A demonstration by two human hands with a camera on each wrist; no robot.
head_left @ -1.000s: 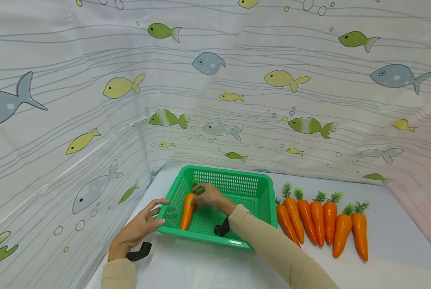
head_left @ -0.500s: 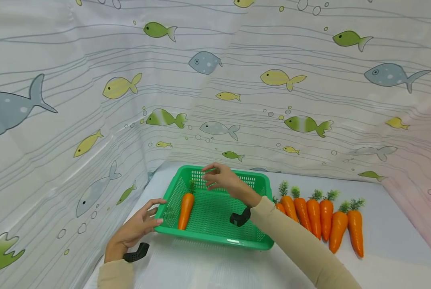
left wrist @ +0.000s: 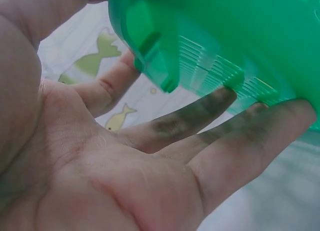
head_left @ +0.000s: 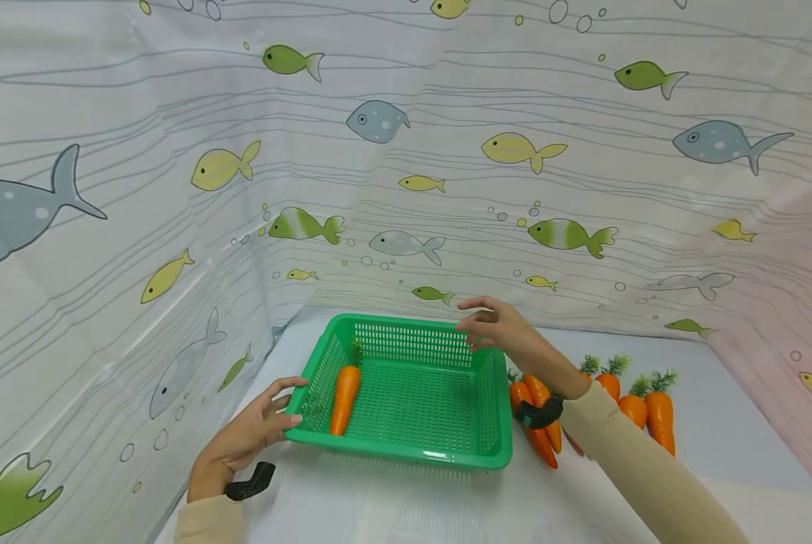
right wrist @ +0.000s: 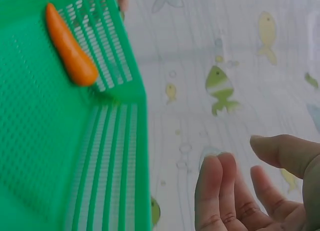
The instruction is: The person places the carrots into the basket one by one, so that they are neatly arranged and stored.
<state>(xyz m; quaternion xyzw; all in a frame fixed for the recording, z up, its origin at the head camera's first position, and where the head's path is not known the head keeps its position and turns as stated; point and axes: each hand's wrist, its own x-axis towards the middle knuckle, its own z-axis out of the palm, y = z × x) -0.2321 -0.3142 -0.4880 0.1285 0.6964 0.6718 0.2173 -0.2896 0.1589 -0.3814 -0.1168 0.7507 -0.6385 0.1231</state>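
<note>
A green plastic basket (head_left: 419, 453) stands on the table, and one orange carrot (head_left: 345, 400) with a leafy green top lies along its left side. My left hand (head_left: 249, 431) holds the basket's left front corner; in the left wrist view its fingers (left wrist: 185, 121) press the outside of the slotted wall. My right hand (head_left: 504, 332) hovers at the far right corner of the basket with nothing in it, thumb and fingers apart in the right wrist view. Right of the basket lie several more carrots (head_left: 661, 419), partly hidden behind my right forearm.
A white sheet printed with fish (head_left: 514, 147) rises as a wall behind and to the left of the white table (head_left: 739, 423). Black wrist straps (head_left: 251, 483) sit on both wrists. The right side wall is pinkish.
My right hand has let go of the carrot in the basket and moved right, up and out over the far right corner. The left hand stays at the basket's corner.
</note>
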